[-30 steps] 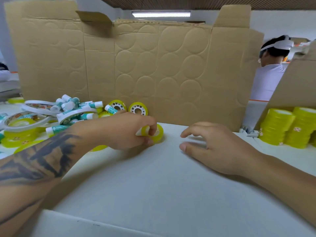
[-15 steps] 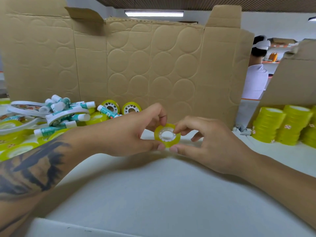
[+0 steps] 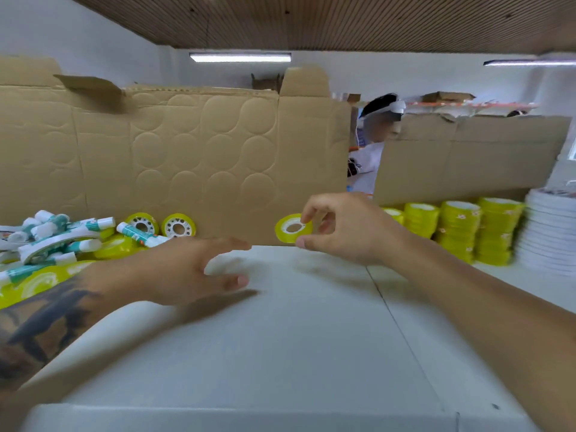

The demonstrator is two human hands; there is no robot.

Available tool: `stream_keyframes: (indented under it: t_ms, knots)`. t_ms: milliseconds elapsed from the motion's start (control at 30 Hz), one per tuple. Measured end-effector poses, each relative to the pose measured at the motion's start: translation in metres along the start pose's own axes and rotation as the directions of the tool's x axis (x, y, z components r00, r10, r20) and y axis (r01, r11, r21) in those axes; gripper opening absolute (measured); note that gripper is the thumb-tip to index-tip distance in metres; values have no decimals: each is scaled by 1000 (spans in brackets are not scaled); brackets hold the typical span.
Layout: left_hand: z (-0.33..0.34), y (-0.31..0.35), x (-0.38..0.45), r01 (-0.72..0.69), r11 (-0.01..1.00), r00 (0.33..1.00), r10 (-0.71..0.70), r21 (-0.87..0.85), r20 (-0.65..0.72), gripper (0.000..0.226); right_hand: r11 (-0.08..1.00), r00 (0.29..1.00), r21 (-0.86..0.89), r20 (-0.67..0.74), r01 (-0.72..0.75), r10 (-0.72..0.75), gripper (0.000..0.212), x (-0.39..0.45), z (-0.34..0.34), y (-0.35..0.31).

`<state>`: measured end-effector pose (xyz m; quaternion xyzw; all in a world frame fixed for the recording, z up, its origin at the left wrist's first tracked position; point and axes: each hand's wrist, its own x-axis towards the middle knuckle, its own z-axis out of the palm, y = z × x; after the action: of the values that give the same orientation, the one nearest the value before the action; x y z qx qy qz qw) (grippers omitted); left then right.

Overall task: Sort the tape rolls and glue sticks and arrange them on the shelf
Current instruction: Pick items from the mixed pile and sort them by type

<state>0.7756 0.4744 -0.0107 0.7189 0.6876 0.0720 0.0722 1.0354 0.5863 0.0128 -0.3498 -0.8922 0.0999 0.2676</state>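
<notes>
My right hand [image 3: 346, 227] pinches a small yellow tape roll [image 3: 291, 228] between thumb and fingers, holding it just above the white table [image 3: 280, 338] in front of the cardboard wall. My left hand [image 3: 193, 269] hovers open over the table, fingers spread, holding nothing. At the left lies a mixed pile of green-and-white glue sticks [image 3: 137, 234], yellow tape rolls [image 3: 178, 225] and flat white tape rolls [image 3: 53, 244]. Stacks of yellow tape rolls [image 3: 495, 232] stand at the right.
A tall cardboard wall [image 3: 187, 157] runs along the back of the table. A second cardboard sheet [image 3: 467, 154] stands behind the yellow stacks. A stack of white flat rolls [image 3: 551, 232] sits at the far right. Another person [image 3: 371, 157] is seen through the gap.
The yellow roll passed from my left hand to my right hand. My right hand carried it to the right and my left hand opened and drew back. The view tilted up.
</notes>
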Motion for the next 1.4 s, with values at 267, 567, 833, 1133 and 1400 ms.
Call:
stream_keyframes:
  t_ms: [267, 567, 833, 1133, 1400]
  knots:
    - [21, 119, 39, -108, 994, 994, 108, 4, 2, 65, 996, 983, -10, -164, -85, 82, 25, -49, -80, 63]
    - [69, 165, 51, -4, 998, 995, -2, 55, 99, 72, 966, 943, -140, -286, -218, 172, 27, -41, -73, 126]
    - [71, 163, 51, 15, 1000, 994, -17, 17, 111, 75, 956, 940, -191, -302, -222, 158, 27, -31, -49, 145]
    - [71, 162, 51, -3, 1000, 994, -1, 30, 110, 74, 941, 947, -241, -273, -239, 171, 26, -31, -45, 146]
    - [67, 159, 52, -43, 997, 999, 44, -70, 11, 63, 917, 951, -339, -290, -210, 110, 32, -39, -51, 140]
